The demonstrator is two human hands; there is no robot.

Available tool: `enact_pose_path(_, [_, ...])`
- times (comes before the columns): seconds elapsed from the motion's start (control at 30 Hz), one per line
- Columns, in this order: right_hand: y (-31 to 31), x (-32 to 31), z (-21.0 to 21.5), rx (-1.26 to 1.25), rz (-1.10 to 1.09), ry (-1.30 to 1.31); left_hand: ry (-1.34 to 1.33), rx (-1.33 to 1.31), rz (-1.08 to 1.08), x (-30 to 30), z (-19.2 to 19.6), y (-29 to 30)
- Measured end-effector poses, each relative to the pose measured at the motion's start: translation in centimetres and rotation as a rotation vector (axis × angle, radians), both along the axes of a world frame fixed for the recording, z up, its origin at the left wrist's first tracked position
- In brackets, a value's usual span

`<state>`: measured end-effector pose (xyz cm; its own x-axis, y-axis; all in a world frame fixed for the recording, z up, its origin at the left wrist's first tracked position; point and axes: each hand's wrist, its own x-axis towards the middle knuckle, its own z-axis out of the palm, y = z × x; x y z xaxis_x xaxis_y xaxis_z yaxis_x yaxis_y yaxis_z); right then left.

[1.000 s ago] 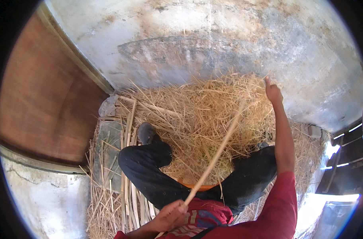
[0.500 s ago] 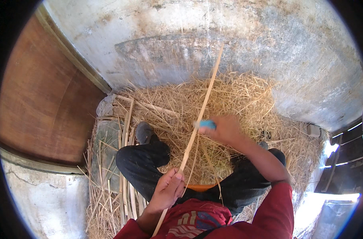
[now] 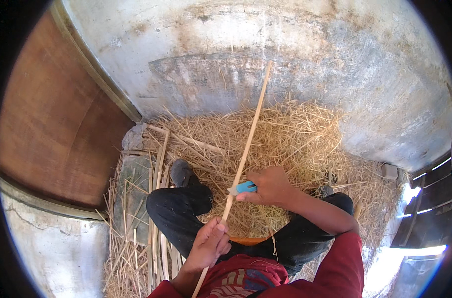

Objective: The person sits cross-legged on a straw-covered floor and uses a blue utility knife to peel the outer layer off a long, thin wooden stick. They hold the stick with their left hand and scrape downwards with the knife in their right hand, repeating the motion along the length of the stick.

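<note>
While it slants from the person's lap up toward the grey wall, the long thin bamboo strip [image 3: 246, 149] passes through both hands. Its lower end runs down past the red shirt [image 3: 246, 278] at the bottom edge, and its upper end stands out against the concrete wall [image 3: 285, 44]. The left hand [image 3: 208, 243] is closed around the strip low down, its grip wrapped tight on the wood. Higher up, the right hand [image 3: 270, 186] has its grip pressed together on a small blue-handled knife [image 3: 243, 187], whose pale blade end lies against the strip. Under the hands are the person's crossed legs in black trousers [image 3: 179, 208], with a dark shoe [image 3: 180, 171] at the left knee and an orange rim [image 3: 248, 241] showing between the thighs. A heap of dry straw [image 3: 305, 139] spreads around the legs. More split bamboo strips [image 3: 156, 169] lie on the floor to the left, beside a brown wooden panel [image 3: 52, 124].
</note>
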<state>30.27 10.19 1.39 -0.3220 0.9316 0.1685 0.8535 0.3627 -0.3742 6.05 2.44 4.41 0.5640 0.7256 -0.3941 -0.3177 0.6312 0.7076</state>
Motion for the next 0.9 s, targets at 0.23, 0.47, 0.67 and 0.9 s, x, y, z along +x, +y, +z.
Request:
enact_pose_path(0.23, [3.4, 4.5, -0.9, 0.147, -0.305, 0.173, 0.087, 0.071, -0.049, 0.4, 0.6, -0.9])
enact_pose_path(0.47, [4.1, 5.8, -0.4, 0.119, -0.413, 0.092, 0.231, 0.156, -0.119, -0.3, 1.1, -2.3])
enact_pose_path(0.67, [8.8, 18.7, -0.6, 0.058, -0.839, 0.146, 0.328, 0.265, -0.346, -2.3, 0.8, -5.1])
enact_pose_path(0.9, [7.7, 24.7, -4.0, 0.09, -1.019, 0.258, 0.506, 0.339, -0.291, -5.1, -0.8, -6.4])
